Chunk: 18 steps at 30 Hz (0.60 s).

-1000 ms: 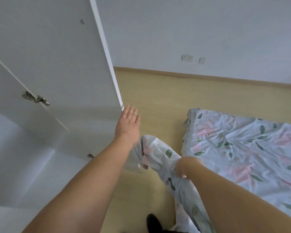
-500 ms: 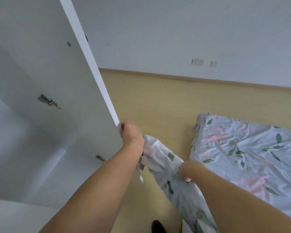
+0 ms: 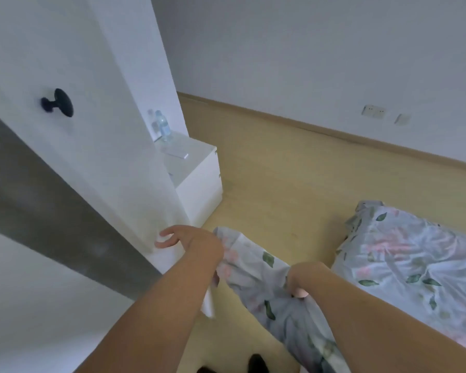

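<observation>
A white wardrobe door point(image 3: 92, 135) with a black knob point(image 3: 61, 102) fills the left side, its outer face toward me. My left hand point(image 3: 191, 240) rests against the door's lower right part with fingers spread and slightly bent, holding nothing. My right hand point(image 3: 304, 275) grips a bunched floral cloth point(image 3: 256, 267), white with green leaves and pink flowers. The cloth hangs between my arms and trails down toward the floor.
A white nightstand point(image 3: 199, 181) stands beyond the door with a water bottle point(image 3: 164, 126) on top. A bed with a matching floral sheet point(image 3: 414, 259) lies at the right. Wood floor point(image 3: 293, 184) runs to the far wall with its sockets point(image 3: 373, 111). Dark shoes point(image 3: 256, 364) show at the bottom.
The wardrobe door has swung from open toward shut, so its knob side now faces me. My left hand let go of the door's edge and lies on its face. The right hand kept the cloth.
</observation>
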Motion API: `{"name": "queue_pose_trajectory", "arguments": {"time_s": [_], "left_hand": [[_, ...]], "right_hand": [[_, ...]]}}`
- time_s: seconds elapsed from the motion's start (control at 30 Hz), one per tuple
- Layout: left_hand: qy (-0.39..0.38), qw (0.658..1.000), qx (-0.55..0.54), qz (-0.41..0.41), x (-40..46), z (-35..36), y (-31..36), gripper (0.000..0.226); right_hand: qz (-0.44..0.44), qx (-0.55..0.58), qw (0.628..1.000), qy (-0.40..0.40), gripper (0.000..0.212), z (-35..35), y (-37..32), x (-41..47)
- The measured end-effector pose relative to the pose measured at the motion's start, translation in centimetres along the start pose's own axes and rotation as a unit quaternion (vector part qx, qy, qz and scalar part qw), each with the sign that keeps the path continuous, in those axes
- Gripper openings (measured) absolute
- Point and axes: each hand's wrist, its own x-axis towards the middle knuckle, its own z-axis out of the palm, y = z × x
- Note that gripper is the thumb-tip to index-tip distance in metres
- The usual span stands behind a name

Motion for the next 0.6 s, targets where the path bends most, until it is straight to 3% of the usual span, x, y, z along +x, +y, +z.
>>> {"name": "queue_pose_trajectory", "arguments": {"time_s": [0.1,0.2,0.33,0.6], "left_hand": [[-0.027,0.997,-0.071,-0.017,2.6,3.1,-2.6,0.067],[-0.048,0.994,-0.077,-0.053,4.5,6.3,-6.1,0.066],[0.020,0.988,-0.129,-0.085,7.5,10.8,-12.0,0.053],[0.081,0.974,-0.205,-0.051,10.8,14.4,-15.6,0.062]], "right_hand": [[-0.034,-0.027,0.999,0.003,0.040,-1.0,-2.4,1.2],[-0.063,-0.018,0.996,0.054,0.034,-2.5,-5.5,1.9],[-0.089,-0.119,0.989,0.030,0.028,-5.2,-10.9,1.2],[-0.162,-0.221,0.957,0.091,0.022,-9.2,-20.4,-0.2]]}}
